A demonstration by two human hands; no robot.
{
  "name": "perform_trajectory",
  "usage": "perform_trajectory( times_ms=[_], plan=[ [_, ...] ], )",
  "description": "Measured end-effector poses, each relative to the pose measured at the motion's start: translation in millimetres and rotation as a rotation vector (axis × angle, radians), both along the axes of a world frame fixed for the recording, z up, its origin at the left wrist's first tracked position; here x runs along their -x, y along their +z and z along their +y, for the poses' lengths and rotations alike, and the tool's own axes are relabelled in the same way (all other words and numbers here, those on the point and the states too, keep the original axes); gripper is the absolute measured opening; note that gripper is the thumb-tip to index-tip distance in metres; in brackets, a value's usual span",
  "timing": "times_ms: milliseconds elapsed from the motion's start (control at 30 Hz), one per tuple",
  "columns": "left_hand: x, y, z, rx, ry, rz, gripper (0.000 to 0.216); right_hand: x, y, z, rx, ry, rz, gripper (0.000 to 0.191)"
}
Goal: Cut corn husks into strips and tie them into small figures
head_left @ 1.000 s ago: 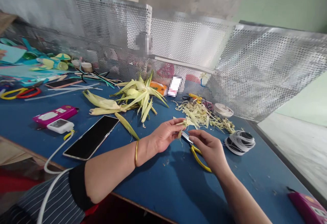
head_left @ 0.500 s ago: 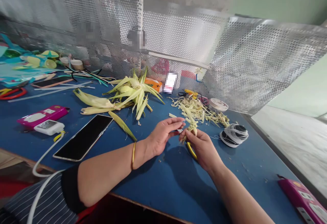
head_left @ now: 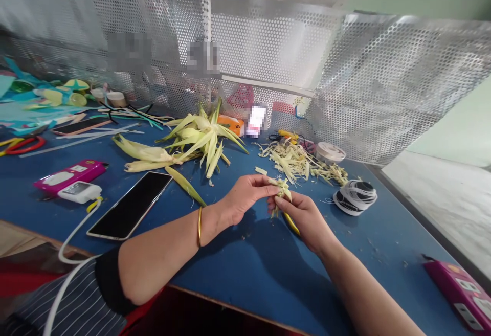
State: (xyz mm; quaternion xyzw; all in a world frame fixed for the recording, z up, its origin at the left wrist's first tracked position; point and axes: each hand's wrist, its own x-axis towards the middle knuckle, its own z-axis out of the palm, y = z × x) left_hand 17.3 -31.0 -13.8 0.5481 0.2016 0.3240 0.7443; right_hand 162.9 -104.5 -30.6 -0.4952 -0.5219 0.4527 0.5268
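A small bunch of pale corn husk [head_left: 283, 187] is held over the middle of the blue table. My right hand [head_left: 307, 219] pinches its lower part between thumb and fingers, with short ends hanging below. My left hand [head_left: 244, 195] is closed, thumb and forefinger on the bunch's upper left side. A curved yellow handle [head_left: 292, 224] shows beside and beneath my right hand; the rest of that tool is hidden. Shredded husk strips [head_left: 293, 161] lie just beyond my hands. To the right stands a spool of white thread [head_left: 355, 197].
Whole corn husks [head_left: 203, 134] lie at the back centre, before a perforated metal screen [head_left: 268, 44]. On the left are a dark phone [head_left: 130, 205], a magenta power strip [head_left: 72, 177] and red-handled scissors [head_left: 28, 145]. Another power strip [head_left: 458, 287] lies at right. A white cable [head_left: 69, 244] crosses near my left arm.
My left hand has moved right to the husk bunch, and its fingers have closed on it. The bunch's upper piece now bends left toward that hand. The view has shifted slightly.
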Motion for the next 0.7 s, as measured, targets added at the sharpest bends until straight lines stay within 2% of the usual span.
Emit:
perform_trajectory(
  times_ms=[200, 300, 467, 600, 700],
  plan=[
    [-1, -0.1, 3, -0.019, 0.146, 0.036, 0.017, -3, 10.8, -2, 0.01, -0.18, -0.083, 0.035],
    [-1, -1.7, 3, -0.038, 0.124, 0.054, 0.017, -4, 13.5, -3, 0.016, -0.243, -0.047, 0.037],
    [-2, -3.9, -1, 0.007, 0.006, 0.078, 0.028, -3, 12.5, -2, 0.021, -0.249, -0.042, 0.034],
    [-1, -3.3, -3, 0.015, -0.01, 0.122, 0.036, -5, 10.8, -1, 0.014, -0.256, -0.164, 0.033],
    [-1, -2.1, -1, -0.032, 0.021, 0.176, 0.034, -9, 10.3, 0, -0.006, -0.259, -0.273, 0.031]
  ],
)
